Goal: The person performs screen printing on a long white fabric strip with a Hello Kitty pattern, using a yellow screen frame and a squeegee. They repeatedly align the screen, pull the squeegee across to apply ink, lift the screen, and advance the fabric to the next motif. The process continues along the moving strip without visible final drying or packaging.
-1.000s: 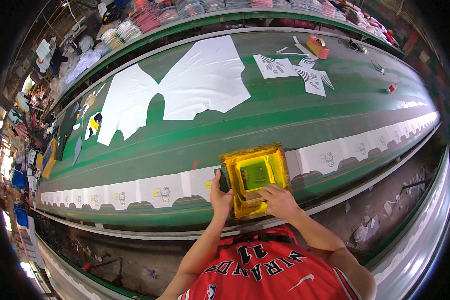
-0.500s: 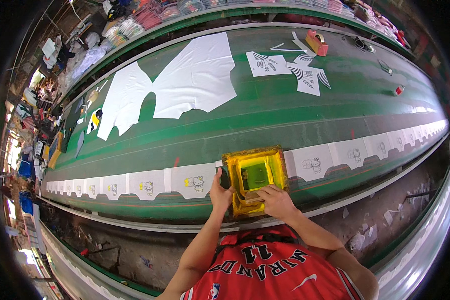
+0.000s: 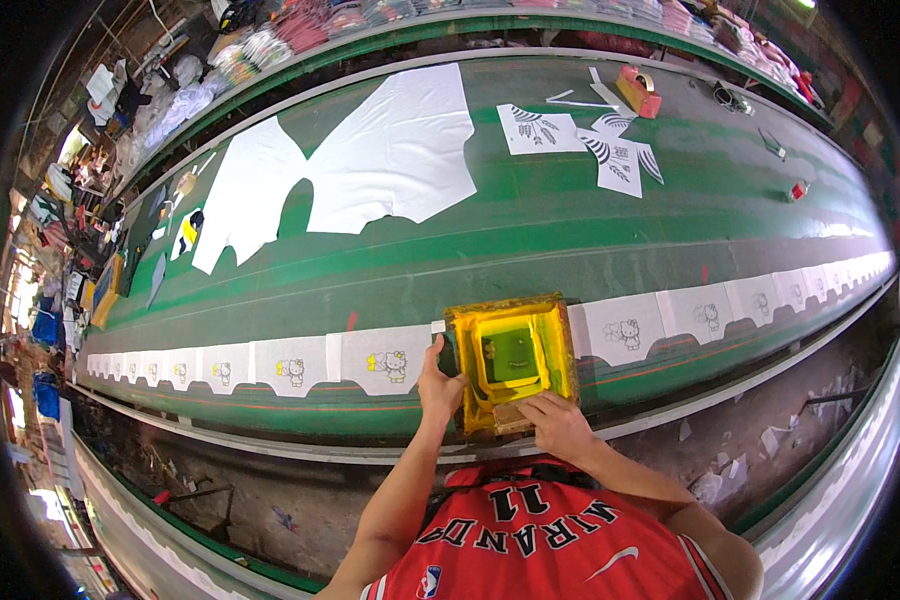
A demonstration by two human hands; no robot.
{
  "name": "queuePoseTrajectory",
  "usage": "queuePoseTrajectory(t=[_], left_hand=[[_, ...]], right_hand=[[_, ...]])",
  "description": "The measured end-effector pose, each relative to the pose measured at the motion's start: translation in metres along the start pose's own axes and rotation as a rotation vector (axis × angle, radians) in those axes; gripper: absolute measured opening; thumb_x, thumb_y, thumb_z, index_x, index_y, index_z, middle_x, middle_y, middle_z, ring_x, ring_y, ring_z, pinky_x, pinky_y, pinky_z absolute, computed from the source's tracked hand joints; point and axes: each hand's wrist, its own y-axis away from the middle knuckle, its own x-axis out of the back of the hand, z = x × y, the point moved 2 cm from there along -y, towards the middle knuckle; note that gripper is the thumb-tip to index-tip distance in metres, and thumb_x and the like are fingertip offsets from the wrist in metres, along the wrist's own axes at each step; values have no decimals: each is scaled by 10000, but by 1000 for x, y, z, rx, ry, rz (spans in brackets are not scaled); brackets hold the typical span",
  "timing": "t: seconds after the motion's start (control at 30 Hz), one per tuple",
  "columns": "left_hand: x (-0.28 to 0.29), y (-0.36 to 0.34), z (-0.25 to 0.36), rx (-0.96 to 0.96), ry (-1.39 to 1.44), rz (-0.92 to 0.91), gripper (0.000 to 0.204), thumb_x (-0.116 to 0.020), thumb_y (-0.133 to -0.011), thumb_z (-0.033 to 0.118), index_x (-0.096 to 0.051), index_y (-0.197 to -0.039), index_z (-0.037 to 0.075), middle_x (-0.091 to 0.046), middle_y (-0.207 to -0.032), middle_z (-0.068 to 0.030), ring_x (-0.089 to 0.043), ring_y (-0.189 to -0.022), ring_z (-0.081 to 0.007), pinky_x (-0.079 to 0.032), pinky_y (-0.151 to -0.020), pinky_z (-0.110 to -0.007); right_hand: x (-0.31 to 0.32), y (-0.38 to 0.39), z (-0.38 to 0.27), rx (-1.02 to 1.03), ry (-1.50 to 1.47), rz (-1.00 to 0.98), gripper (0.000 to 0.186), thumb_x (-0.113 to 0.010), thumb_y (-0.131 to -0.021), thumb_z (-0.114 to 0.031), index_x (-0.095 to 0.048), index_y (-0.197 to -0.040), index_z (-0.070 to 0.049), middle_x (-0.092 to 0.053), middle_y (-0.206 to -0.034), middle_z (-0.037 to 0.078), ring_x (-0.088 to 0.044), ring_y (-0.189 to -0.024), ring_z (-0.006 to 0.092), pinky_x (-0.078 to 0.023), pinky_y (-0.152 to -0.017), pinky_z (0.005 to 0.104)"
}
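Frame: the yellow screen frame lies flat on the green table, over one piece in the near row of white panels; green ink shows in its well.
Left hand: clamped on the frame's left edge, thumb up against the side.
Right hand: fingers closed over the near edge, at a wooden piece there; whether that is a squeegee handle I cannot tell.
Risk, shift: if either hand nudges the frame sideways, the colour probably lands off the outline beneath.
Risk, smear: the printed panel lies just beside the left hand; a dragged frame corner could likely smudge it.
Risk, lift: the covered panel may cling to the mesh and crease.
Beyond: large white cut pieces and patterned sheets lie well apart across the table.
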Motion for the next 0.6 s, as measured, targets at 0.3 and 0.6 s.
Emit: queuePoseTrajectory(t=[0.3, 0.6], left_hand=[[9, 5, 29, 39, -28, -48, 917, -783, -754, -48, -447, -1594, 97, -698, -1076, -135, -593, -696, -194, -501, -709, -356], [4, 3, 8, -112, -92, 39, 916, -789, -758, -30, -442, -1594, 111, -703, -1053, -151, -616, -693, -196, -514, -691, -355]], right_hand=[[-16, -116, 82, -127, -8, 44, 197, -641, -797, -23, -700, -985, -28, -697, -1017, 171, -661, -1043, 380, -573, -890, 479], [-14, -56, 27, -109, -16, 40, 301, -679, -742, -31, -671, -1043, -29, -680, -1055, 138, -655, -1041, 356, -565, -900, 453]])
